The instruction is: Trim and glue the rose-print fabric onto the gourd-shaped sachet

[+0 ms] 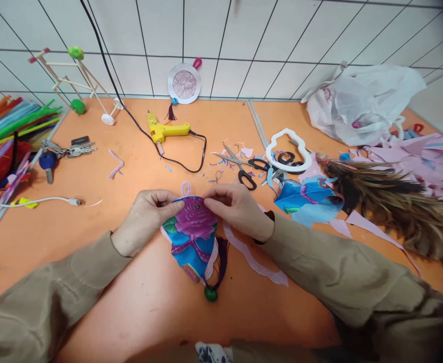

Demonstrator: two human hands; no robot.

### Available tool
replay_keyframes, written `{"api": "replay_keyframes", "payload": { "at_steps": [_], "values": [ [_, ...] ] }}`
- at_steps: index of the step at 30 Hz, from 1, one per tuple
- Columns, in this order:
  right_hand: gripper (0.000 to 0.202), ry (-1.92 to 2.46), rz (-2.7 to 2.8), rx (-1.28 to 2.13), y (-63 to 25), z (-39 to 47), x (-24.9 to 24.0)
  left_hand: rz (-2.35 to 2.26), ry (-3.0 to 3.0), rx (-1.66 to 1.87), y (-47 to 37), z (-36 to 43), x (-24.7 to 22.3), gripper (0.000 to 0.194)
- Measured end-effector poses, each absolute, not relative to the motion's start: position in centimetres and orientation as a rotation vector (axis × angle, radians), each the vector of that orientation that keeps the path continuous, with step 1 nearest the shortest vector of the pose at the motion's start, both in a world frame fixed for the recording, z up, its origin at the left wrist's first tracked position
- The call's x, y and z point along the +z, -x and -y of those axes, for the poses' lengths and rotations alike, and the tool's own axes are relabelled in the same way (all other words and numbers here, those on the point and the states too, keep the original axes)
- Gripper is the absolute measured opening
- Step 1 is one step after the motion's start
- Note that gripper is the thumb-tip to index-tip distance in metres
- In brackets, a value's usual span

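Note:
Between my hands is a fabric ornament [194, 227] with a purple flower on blue cloth and a pale pink edge behind it. My left hand [149, 214] pinches its upper left edge, and my right hand [238, 209] pinches the upper right. A pink loop [185, 189] stands up from the top between them. From the lower end hang a green bead [211, 293] and a dark purple tassel [222, 262]. A wavy pink strip [257, 259] lies on the table below my right wrist.
A yellow glue gun [164, 130] lies ahead with its cord. Scissors [240, 164], a white cloud-shaped frame [287, 151], blue fabric scraps [308, 196] and a feather duster [387, 201] are to the right. Keys [70, 151] and pipe cleaners [13, 121] are left; a plastic bag [365, 101] stands back right.

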State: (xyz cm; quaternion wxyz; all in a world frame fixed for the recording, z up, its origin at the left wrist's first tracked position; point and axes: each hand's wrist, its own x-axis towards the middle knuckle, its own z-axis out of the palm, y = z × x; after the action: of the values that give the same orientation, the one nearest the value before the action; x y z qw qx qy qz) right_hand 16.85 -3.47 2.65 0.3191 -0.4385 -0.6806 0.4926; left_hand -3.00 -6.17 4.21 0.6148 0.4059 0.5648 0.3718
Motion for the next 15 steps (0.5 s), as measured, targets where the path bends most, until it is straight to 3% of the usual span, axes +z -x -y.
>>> {"api": "replay_keyframes", "payload": {
  "at_steps": [15],
  "values": [
    [0.020,1.163,1.871,1.188,-16.45,4.23,2.12,-1.281,-0.976,0.831,2.83,6.24,4.88,0.026]
  ]
}}
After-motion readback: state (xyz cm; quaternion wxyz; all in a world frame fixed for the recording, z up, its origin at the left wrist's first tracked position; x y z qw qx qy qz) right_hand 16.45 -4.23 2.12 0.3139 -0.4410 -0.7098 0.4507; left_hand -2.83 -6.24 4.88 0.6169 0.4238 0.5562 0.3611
